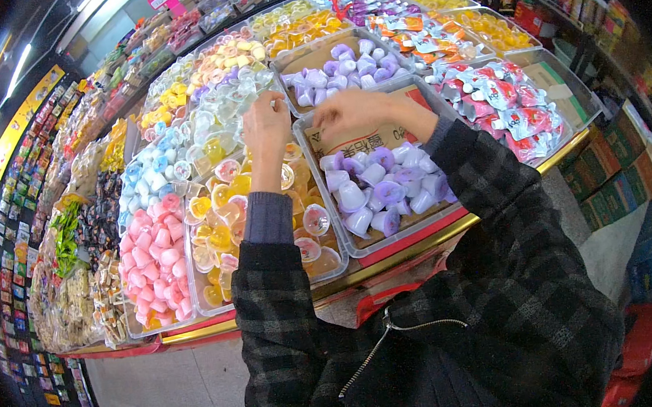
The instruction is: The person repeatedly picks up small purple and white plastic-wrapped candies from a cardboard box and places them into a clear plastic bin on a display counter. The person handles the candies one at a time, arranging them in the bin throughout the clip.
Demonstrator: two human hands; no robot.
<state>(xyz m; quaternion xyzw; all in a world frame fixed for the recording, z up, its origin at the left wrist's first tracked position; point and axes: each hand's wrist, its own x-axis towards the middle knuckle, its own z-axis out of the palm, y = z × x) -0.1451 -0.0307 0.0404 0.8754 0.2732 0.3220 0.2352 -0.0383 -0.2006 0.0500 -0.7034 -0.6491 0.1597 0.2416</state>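
My left hand (266, 121) is over the clear jelly cups (226, 99), its fingers curled and partly hidden, so I cannot tell what is in them. Blurred by motion, my right hand (347, 113) hangs over the far end of a plastic tray (336, 225). Purple jelly cups (381, 179) fill the near part of that tray, on a cardboard sheet (349, 138) with printed writing. Just beyond lies a second tray (303, 62) of purple cups (344, 70). Below my left wrist, a bin holds yellow and clear jelly cups (218, 223).
Pink jelly cups (155, 263) and blue-white ones (154, 171) lie to the left. On the right are red-and-white spouted jelly pouches (507, 103). A gold trim strip (449, 234) edges the display's front. Hanging packets (23, 227) line the left wall; stacked cartons (610, 164) stand at right.
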